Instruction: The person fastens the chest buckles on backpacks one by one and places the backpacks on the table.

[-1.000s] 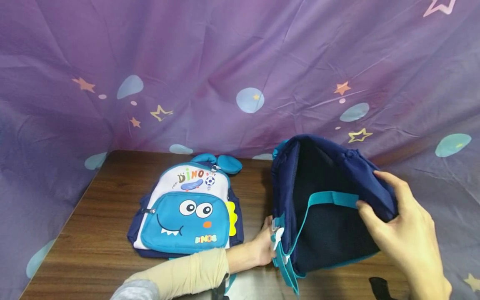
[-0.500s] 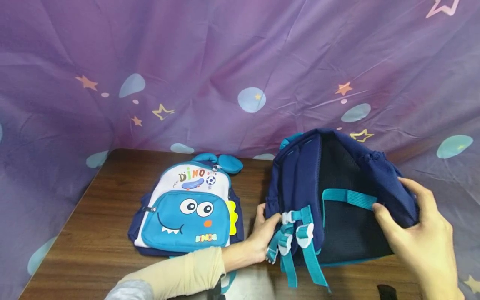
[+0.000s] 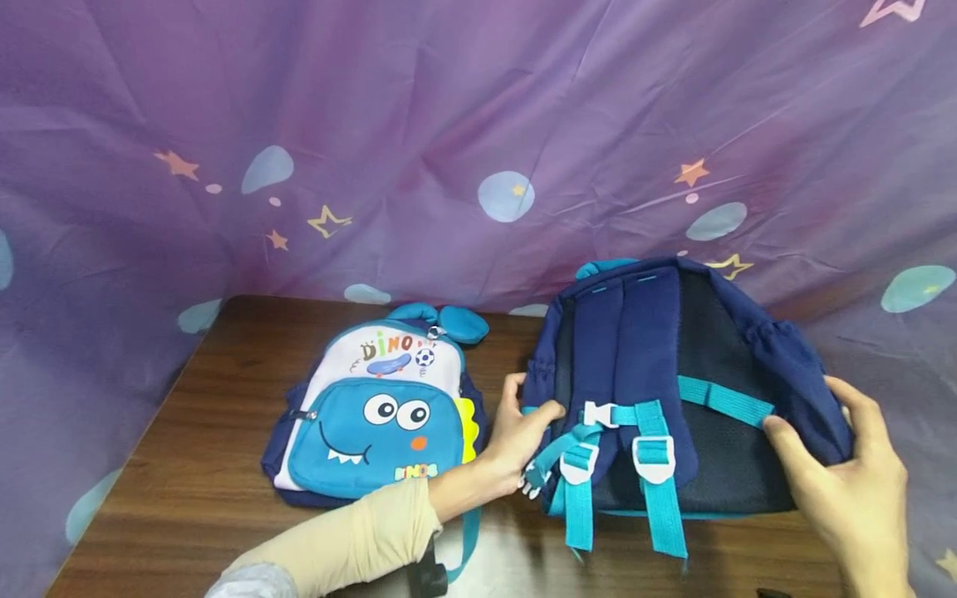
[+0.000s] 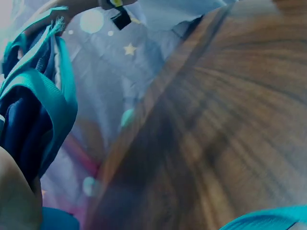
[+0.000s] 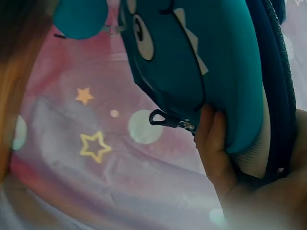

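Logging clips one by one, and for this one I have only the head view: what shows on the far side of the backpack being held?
Observer: The right wrist view shows a cartoon face on that backpack: an eye and white teeth on a teal front.
Operator: Where do the fingers of the right grip land behind it?
Observer: Two of them lie against the teal front.
Operator: Any fastener there that I can't see?
Observer: Yes, a dark zipper pull juts out at the front's edge, next to those fingers.
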Demonstrator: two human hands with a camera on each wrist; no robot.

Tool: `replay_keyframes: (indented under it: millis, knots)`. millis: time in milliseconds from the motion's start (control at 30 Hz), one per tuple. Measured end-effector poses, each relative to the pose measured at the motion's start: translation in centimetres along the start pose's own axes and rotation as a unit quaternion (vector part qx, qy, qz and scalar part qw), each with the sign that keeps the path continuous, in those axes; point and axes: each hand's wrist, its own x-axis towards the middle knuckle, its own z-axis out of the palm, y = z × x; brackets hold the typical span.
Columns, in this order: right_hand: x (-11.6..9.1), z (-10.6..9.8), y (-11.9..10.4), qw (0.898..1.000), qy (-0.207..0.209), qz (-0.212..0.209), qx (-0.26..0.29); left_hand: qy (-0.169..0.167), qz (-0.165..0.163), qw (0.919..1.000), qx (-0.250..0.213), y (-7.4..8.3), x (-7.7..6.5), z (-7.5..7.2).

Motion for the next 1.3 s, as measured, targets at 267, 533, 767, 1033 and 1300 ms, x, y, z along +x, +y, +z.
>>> replay_keyframes:
  millis: [267, 533, 767, 1033, 1300]
  knots:
    - [0.2, 1.2, 2.0, 0.997, -0.011, 0.062, 0.041, -0.006, 0.017, 0.9987, 0.048, 2.6, 0.0, -0.7]
    - [0.2, 2.6, 4.0, 0.989, -0.04, 0.124, 0.072, -0.033, 0.035, 0.9971, 0.06, 4.1, -0.3, -1.0]
    - [-0.1, 3.7, 5.2, 0.984, -0.06, 0.149, 0.073, -0.043, 0.033, 0.9965, 0.064, 4.2, -0.4, -1.1]
    - [-1.3, 5.1, 7.4, 0.978, -0.096, 0.173, 0.067, -0.035, 0.023, 0.9943, 0.098, 2.8, -0.5, -1.2]
    - [-1.6, 6.2, 9.1, 0.975, -0.108, 0.184, 0.055, -0.022, 0.014, 0.9924, 0.12, 1.2, -0.2, -1.3]
